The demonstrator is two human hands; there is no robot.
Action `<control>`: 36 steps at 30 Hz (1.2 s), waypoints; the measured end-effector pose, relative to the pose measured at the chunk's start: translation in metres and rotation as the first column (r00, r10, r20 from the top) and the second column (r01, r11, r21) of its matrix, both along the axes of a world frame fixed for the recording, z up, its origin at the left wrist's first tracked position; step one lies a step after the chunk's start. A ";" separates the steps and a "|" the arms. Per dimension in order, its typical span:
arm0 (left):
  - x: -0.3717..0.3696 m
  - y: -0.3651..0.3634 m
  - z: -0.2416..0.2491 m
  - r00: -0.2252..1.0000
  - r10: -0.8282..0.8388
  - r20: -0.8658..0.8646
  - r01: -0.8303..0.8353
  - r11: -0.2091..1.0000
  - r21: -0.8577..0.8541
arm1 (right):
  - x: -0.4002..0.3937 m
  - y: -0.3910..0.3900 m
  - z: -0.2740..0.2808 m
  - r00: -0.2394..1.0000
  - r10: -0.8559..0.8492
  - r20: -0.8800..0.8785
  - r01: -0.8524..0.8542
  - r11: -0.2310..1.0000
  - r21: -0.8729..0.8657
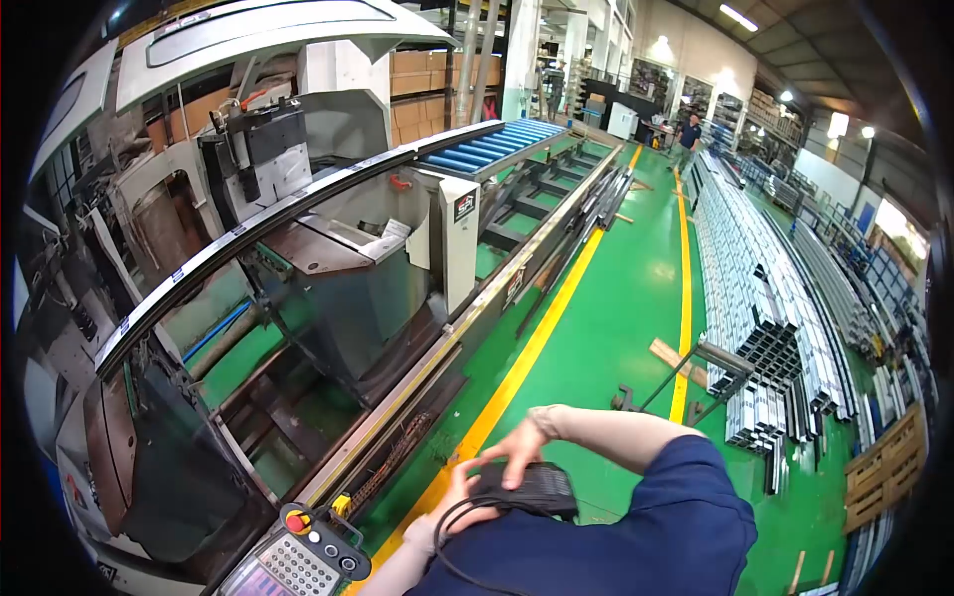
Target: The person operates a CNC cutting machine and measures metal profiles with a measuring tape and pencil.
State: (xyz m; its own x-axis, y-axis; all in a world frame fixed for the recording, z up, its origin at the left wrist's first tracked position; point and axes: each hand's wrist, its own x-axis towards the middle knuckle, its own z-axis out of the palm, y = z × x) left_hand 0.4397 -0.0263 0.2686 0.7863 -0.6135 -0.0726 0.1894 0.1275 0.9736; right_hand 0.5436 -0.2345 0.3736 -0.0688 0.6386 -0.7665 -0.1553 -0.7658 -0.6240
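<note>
Near the bottom centre, a black box-like device [545, 489] with a black cable sits against the front of the dark blue shirt. My right hand [519, 452] reaches over from the right, its fingers closed on the device's top edge. On the device's left side, my left hand [459, 502] is wrapped round it, with the cable looping over that wrist. Left of the hands stands a control panel [298, 568] with a keypad and a red emergency button [297, 521].
A large machine [348, 298] with a long dark profile and blue rollers [497, 147] fills the left. Stacked metal tubes [755, 298] lie on the right beside a stand [723, 360]. A person [688, 134] stands far back by the yellow lines.
</note>
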 end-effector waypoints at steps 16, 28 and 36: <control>-0.159 0.124 0.002 0.970 0.236 0.050 -0.237 0.891 0.388 | -0.164 -0.138 -0.097 0.862 -0.497 -0.095 0.463 0.851 -0.248; -0.315 0.063 -0.062 0.198 0.964 -0.179 -0.907 0.249 0.340 | -0.034 0.055 -0.159 0.883 -0.442 0.154 0.468 0.816 -0.340; -0.388 -0.038 -0.049 -0.365 0.782 -0.505 -0.865 -0.084 0.495 | 0.003 0.067 -0.191 0.873 -0.454 0.180 0.486 0.779 -0.396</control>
